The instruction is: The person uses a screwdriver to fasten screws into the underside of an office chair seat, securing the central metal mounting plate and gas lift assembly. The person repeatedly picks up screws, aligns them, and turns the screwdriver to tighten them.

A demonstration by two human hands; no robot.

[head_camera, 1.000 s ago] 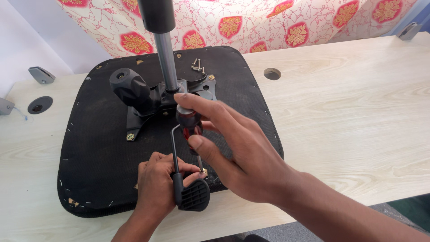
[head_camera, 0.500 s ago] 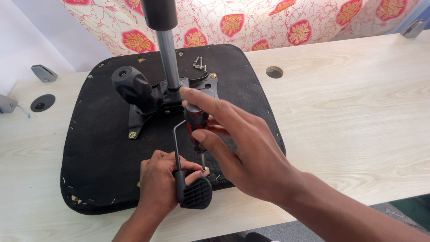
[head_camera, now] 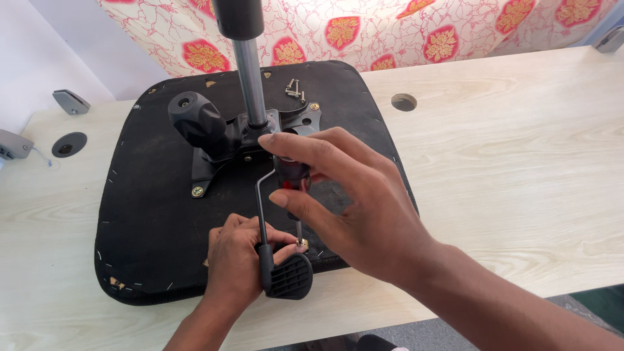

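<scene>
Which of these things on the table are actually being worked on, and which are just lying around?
In use:
right hand gripping the screwdriver
left hand by the lever paddle
seat base
metal mounting plate

Lying about:
loose screws
grey clips
patterned cloth

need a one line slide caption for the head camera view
Right hand drives a screwdriver into an upturned chair seat while the left hand steadies the lever paddle.

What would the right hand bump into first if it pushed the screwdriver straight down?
The right hand points its red-and-black screwdriver down at a small brass screw in the black padded seat underside, beside the left hand. Its tip probably sits there already.
</scene>
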